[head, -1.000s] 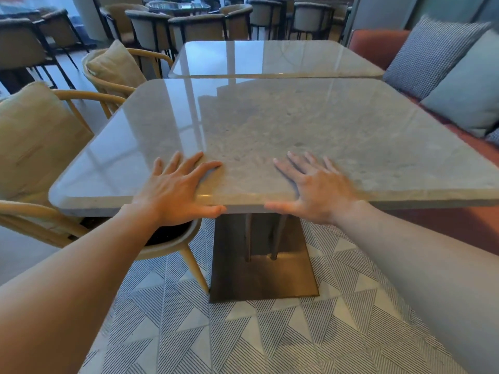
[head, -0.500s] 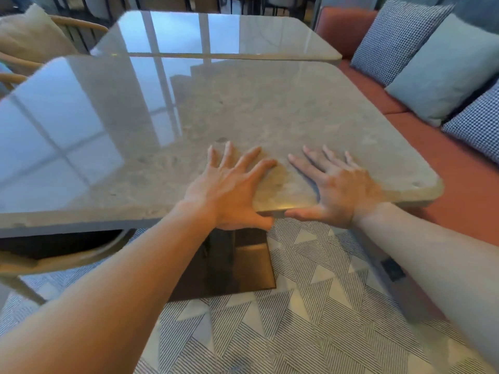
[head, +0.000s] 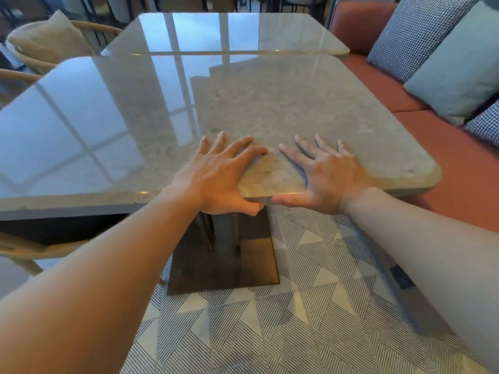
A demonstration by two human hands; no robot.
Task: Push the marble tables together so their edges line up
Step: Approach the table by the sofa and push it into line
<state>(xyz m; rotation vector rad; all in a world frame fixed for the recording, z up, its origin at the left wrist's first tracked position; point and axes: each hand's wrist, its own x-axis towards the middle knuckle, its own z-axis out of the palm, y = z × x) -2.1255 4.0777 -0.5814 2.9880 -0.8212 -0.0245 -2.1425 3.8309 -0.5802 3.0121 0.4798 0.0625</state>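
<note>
Head view: the near marble table [head: 270, 103] fills the middle of the scene. Its far edge is set against the near edge of the far marble table [head: 229, 31]; whether a slit is left between the two slabs cannot be told. At the right end of that seam, the far slab's rounded corner is seen jutting slightly further right than the near slab's corner.

The left hand [head: 216, 179] is laid on the near edge of the near slab, with its fingers spread flat on the polished top and its thumb hooked under the rim, so the grip is clamped on the slab's edge. The right hand [head: 329, 179] is placed just beside it to the right. Its fingers are fanned straight on the top and its thumb is stretched along the edge face, so the grip is kept apart. The two thumbs nearly meet at the rim.

Below the hands, a dark square pedestal base [head: 224, 265] is seen on the striped triangle-patterned floor [head: 297, 333]. An orange bench [head: 445, 157] with a houndstooth cushion [head: 415, 31] and a pale cushion [head: 459, 63] is set along the right. A wooden chair [head: 46, 41] is seen at the far left.
</note>
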